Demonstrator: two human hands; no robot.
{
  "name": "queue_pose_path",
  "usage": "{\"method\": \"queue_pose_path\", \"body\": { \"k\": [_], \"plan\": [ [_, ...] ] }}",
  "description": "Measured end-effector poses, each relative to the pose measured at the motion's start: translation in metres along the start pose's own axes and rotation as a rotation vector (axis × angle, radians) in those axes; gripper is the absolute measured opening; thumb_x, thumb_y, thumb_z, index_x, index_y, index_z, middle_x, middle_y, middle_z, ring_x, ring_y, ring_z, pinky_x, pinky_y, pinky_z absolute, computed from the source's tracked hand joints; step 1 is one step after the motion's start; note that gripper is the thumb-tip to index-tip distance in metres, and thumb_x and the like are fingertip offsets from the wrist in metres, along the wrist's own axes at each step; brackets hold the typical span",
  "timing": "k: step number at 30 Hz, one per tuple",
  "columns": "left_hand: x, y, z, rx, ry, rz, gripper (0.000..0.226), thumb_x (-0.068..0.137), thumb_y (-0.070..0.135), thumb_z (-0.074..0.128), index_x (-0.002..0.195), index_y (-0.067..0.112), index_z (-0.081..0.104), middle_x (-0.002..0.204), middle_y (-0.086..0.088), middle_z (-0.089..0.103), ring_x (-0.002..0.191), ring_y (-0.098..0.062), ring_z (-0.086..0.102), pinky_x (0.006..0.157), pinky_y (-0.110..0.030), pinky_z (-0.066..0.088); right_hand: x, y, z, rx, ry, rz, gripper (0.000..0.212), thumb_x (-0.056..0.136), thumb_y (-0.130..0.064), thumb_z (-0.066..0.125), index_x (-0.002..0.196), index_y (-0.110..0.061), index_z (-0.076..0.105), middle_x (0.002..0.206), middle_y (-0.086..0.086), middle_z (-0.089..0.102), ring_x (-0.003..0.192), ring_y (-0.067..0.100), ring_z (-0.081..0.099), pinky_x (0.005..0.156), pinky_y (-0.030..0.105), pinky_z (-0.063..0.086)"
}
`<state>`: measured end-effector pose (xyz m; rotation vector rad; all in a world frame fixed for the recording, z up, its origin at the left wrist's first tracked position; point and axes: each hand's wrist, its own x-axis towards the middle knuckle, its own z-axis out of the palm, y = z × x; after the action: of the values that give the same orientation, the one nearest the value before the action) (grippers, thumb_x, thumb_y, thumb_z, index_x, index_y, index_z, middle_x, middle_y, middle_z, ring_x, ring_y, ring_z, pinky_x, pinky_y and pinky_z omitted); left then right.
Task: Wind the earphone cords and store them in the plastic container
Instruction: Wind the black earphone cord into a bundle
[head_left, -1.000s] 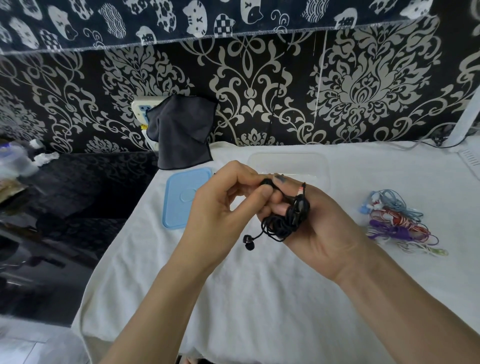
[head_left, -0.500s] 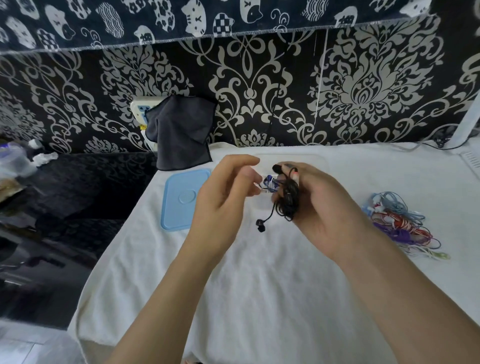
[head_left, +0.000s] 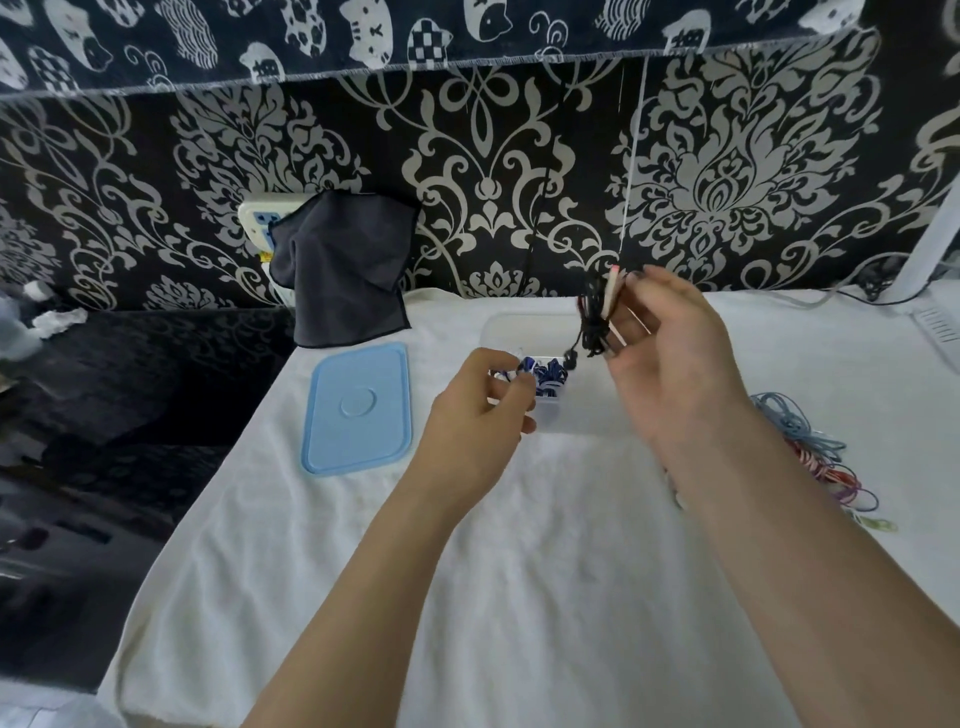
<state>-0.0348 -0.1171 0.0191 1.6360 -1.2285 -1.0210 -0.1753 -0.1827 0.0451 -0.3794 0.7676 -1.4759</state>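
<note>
Black wallpaper (head_left: 519, 171) with pale scrollwork behind, white towel-covered counter (head_left: 519, 571) in front. Landmark: clear plastic container (head_left: 524, 330) at the counter's middle, far side. Left of it, flat on the towel, blue lid (head_left: 358, 410); behind the lid, against the wall, dark grey cloth (head_left: 348, 270) draped over a white socket strip (head_left: 262, 218). Just at the container's near left corner, left hand (head_left: 478, 421), fingers loosely curled, grip closed on nothing that can be made out, knuckles touching the container's edge. Inside the container, blue-and-white wound earphones (head_left: 545, 371). Above the container's right half, held in the air, black earphone bundle (head_left: 595, 317), wound into a hank, one earbud dangling below it toward the box. Right hand (head_left: 670, 364) pinching that bundle, fingertips clamped on its upper part. Right of the container, partly hidden behind the right forearm, loose heap of coloured earphone cords (head_left: 810, 447) on the towel: light blue, red, purple.
</note>
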Motion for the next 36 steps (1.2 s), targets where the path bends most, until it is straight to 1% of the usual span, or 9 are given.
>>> {"method": "queue_pose_path", "body": {
  "k": [4,9,13,16,20,23,27,32,36],
  "plan": [
    [0.002,0.001,0.01,-0.005,-0.029,0.006,0.008,0.104,0.031,0.051,0.108,0.03,0.058,0.094,0.003,0.072,0.065,0.0,0.068,0.079,-0.037,0.059,0.006,0.003,0.0,-0.144,-0.027,-0.08,0.018,0.093,0.003,0.057,0.102,-0.012,0.058,0.088,0.007,0.07,0.085,0.021,0.068,0.089,0.046,0.056],
    [0.006,-0.001,0.013,0.018,-0.025,0.002,0.009,0.104,0.03,0.051,0.108,0.03,0.058,0.09,0.004,0.072,0.062,0.002,0.066,0.072,-0.031,0.058,0.01,0.015,-0.028,-1.107,-0.089,-0.334,0.015,0.092,-0.009,0.062,0.099,-0.021,0.058,0.09,-0.002,0.07,0.082,0.015,0.07,0.069,0.014,0.05],
    [0.005,-0.003,0.014,0.087,-0.02,0.029,0.013,0.103,0.027,0.05,0.112,0.028,0.059,0.09,0.004,0.072,0.063,0.002,0.066,0.069,-0.031,0.058,0.008,0.023,-0.038,-1.709,-0.32,-0.53,0.012,0.092,-0.01,0.056,0.096,-0.019,0.062,0.084,0.001,0.068,0.074,0.024,0.063,0.064,0.034,0.052],
    [0.002,-0.005,0.015,0.147,-0.025,0.049,0.015,0.102,0.024,0.05,0.114,0.027,0.058,0.092,0.002,0.071,0.067,-0.001,0.067,0.065,-0.031,0.055,0.007,0.021,-0.042,-1.739,-0.33,-0.559,0.019,0.095,-0.013,0.052,0.097,-0.017,0.07,0.089,0.005,0.072,0.073,0.026,0.062,0.066,0.035,0.052],
    [-0.004,-0.008,0.017,0.242,-0.046,0.093,0.026,0.1,0.018,0.049,0.121,0.032,0.052,0.09,0.002,0.069,0.079,-0.013,0.068,0.046,-0.019,0.044,0.005,0.005,-0.046,-1.632,-0.243,-0.684,0.027,0.094,-0.006,0.053,0.114,-0.01,0.07,0.105,0.007,0.073,0.095,0.025,0.066,0.083,0.039,0.054],
    [-0.011,-0.011,0.021,0.333,-0.056,0.203,0.033,0.099,0.016,0.05,0.125,0.035,0.047,0.086,0.002,0.066,0.077,-0.017,0.066,0.054,-0.028,0.05,0.0,-0.012,-0.058,-1.649,-0.124,-0.738,0.03,0.09,0.001,0.053,0.115,-0.01,0.066,0.103,0.007,0.068,0.092,0.024,0.063,0.079,0.032,0.05],
    [-0.024,-0.017,0.029,0.471,-0.083,0.338,0.032,0.096,0.015,0.056,0.121,0.032,0.047,0.089,0.005,0.062,0.071,-0.016,0.061,0.066,-0.034,0.053,-0.011,-0.033,-0.082,-1.854,-0.048,-0.515,0.03,0.085,0.002,0.051,0.106,-0.014,0.066,0.1,0.006,0.068,0.094,0.028,0.061,0.078,0.036,0.049],
    [-0.035,-0.02,0.036,0.629,-0.239,0.26,0.029,0.095,0.019,0.055,0.119,0.029,0.043,0.093,0.004,0.063,0.075,-0.019,0.06,0.072,-0.039,0.057,-0.036,-0.042,-0.097,-2.051,-0.297,-0.156,0.033,0.083,-0.013,0.065,0.115,-0.023,0.065,0.11,-0.002,0.068,0.11,0.024,0.057,0.087,0.032,0.047],
    [-0.043,-0.02,0.038,0.699,-0.324,0.201,0.031,0.093,0.015,0.052,0.12,0.027,0.041,0.095,0.004,0.063,0.086,-0.022,0.061,0.071,-0.039,0.055,-0.042,-0.035,-0.109,-2.209,-0.395,-0.137,0.04,0.088,-0.025,0.062,0.128,-0.027,0.059,0.12,-0.002,0.066,0.12,0.028,0.048,0.091,0.033,0.046]
  ]
}}
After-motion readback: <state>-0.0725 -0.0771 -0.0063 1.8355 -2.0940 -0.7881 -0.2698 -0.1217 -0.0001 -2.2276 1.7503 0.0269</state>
